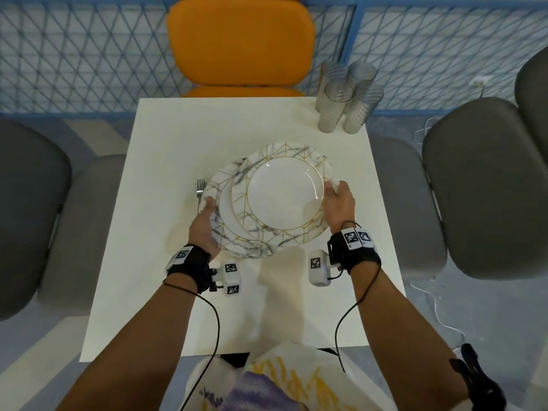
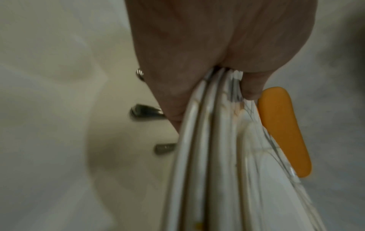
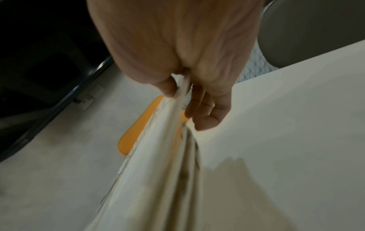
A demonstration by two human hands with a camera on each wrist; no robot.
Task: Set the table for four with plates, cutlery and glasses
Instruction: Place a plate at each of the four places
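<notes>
A stack of marble-and-gold-patterned plates [image 1: 237, 235] hangs above the middle of the white table [image 1: 178, 137]. My left hand [image 1: 207, 209] grips the stack's left rim; the left wrist view shows several plate rims [image 2: 207, 140] pinched between thumb and fingers. My right hand [image 1: 336, 192] pinches the right rim of the top plate [image 1: 284, 194], which sits shifted right and away from me on the stack. In the right wrist view that rim [image 3: 158, 156] lies between thumb and fingers [image 3: 209, 109]. A fork [image 1: 200, 188] lies on the table just left of the stack. Cutlery handles [image 2: 146, 112] show beneath the plates.
Several clear ribbed glasses [image 1: 347, 96] stand clustered at the table's far right corner. An orange chair [image 1: 240, 40] faces me across the table. Grey chairs stand at the right [image 1: 480, 185] and left [image 1: 29, 203]. A blue mesh fence runs behind.
</notes>
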